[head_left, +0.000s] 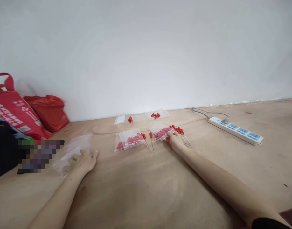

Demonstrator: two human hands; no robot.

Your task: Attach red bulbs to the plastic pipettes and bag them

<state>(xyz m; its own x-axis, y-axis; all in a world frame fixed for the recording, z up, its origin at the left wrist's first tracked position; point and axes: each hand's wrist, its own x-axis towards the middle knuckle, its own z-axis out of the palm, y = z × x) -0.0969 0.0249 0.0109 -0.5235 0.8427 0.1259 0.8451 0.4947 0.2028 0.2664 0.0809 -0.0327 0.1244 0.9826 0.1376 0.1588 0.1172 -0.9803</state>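
My left hand [82, 163] lies with fingers spread on a pile of clear zip bags [79, 141] at the left. My right hand [176, 142] has its fingers closed on the edge of a clear zip bag [159, 131] that shows red bulbs through its film. Just beyond the fingers, several red-bulbed droppers [181, 131] with thin stems lie side by side. A lone dropper [151, 136] is left of that hand. Further left, another zip bag [134, 140] covers more red bulbs, with dropper stems sticking out at its right.
Along the wall lie a bag with red bulbs [156, 115], clear thin tubes [140, 118] and a red bulb cluster [130, 119]. A white power strip [236, 129] with a plugged cable is at the right. Red bags [47, 111] and a blurred dark object [42, 157] stand left.
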